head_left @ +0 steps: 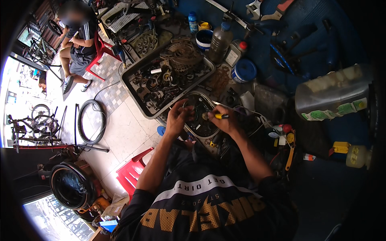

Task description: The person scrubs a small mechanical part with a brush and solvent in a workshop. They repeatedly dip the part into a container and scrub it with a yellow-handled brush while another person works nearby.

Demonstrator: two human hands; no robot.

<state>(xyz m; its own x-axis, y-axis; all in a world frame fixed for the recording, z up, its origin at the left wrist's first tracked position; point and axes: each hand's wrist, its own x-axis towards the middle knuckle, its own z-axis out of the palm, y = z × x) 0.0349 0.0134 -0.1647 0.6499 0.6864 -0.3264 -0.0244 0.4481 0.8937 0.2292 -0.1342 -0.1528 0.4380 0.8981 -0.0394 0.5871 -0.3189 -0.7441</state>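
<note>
My left hand (179,116) is raised over the near edge of a small metal tray (217,134), its fingers closed round a small dark part whose kind I cannot make out. In my right hand (228,122) is a brush with a yellow and black handle (221,116). Its tan, blunt head (205,115) points left toward the part. Dark liquid fills the small tray beneath both hands. Just beyond it, a large rectangular tray (126,86) holds many greasy metal bike parts, with toothed sprockets (183,52) heaped at its far end.
Bottles (220,42) and a blue-lidded tub (244,71) stand behind the trays. A large clear container (335,94) is at the right. A person (82,40) sits on a red chair at the far left. Another red chair (132,170) is by my left arm; a tyre (91,121) lies on the floor.
</note>
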